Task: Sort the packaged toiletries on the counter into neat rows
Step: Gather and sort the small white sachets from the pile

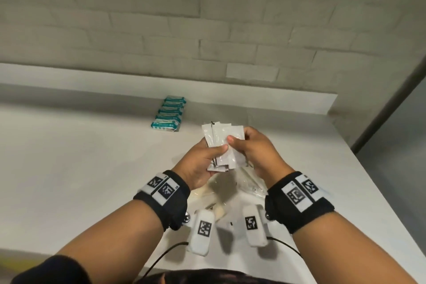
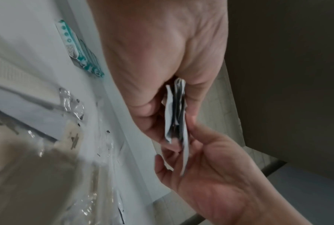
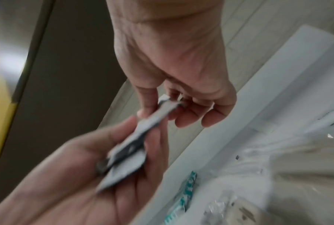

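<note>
Above the white counter (image 1: 92, 168), both hands hold a fanned stack of white sachets (image 1: 222, 143). My left hand (image 1: 214, 152) grips the stack from the left, thumb on the front. My right hand (image 1: 237, 143) pinches the sachets on the right side, thumb on top. The left wrist view shows the stack (image 2: 176, 115) edge-on between my left palm (image 2: 162, 60) and the right hand (image 2: 210, 175). In the blurred right wrist view the sachets (image 3: 127, 152) run from my right fingers (image 3: 148, 103) to the left hand (image 3: 85, 175). Several teal packets (image 1: 169, 114) lie in a neat row behind.
Clear plastic-wrapped items (image 1: 249, 184) lie loose on the counter under my hands, near the front edge. A raised ledge (image 1: 253, 99) and brick wall close the back. The counter ends at the right (image 1: 345, 191). The teal row (image 2: 79, 50) (image 3: 187, 193) shows in both wrist views.
</note>
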`<state>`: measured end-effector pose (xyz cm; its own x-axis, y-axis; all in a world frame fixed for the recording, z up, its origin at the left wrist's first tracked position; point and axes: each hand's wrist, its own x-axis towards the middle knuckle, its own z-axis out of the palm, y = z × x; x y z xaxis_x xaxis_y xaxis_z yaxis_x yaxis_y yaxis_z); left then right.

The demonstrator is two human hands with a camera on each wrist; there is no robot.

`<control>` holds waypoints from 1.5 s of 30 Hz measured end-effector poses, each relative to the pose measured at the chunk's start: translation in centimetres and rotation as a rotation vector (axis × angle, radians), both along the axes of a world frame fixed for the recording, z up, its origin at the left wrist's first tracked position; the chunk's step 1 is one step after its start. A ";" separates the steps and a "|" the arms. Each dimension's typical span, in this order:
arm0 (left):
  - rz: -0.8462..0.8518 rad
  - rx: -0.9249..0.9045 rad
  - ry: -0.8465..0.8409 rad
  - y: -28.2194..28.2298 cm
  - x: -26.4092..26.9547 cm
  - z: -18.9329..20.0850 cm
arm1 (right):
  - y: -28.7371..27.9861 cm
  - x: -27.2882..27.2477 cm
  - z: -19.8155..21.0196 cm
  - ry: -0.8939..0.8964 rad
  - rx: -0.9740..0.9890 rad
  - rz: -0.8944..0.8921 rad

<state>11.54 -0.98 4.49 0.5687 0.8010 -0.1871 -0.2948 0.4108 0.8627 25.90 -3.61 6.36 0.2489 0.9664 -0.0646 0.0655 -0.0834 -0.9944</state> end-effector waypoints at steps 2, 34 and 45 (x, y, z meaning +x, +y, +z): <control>0.045 -0.028 0.004 0.7 -0.9 0.1 | -0.1 0.9 1.1 0.057 0.110 -0.045; -0.017 0.217 0.031 6.7 -6.8 -0.5 | 3.5 -4.2 1.3 0.229 0.010 -0.044; -0.001 -0.007 0.019 7.0 -3.6 0.4 | 2.3 -0.8 2.8 -0.389 0.400 0.124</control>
<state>7.92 6.03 4.85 0.5658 0.7990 -0.2034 -0.2777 0.4170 0.8655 25.10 -1.30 9.12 0.0640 0.9201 0.3863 0.4184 0.3267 -0.8474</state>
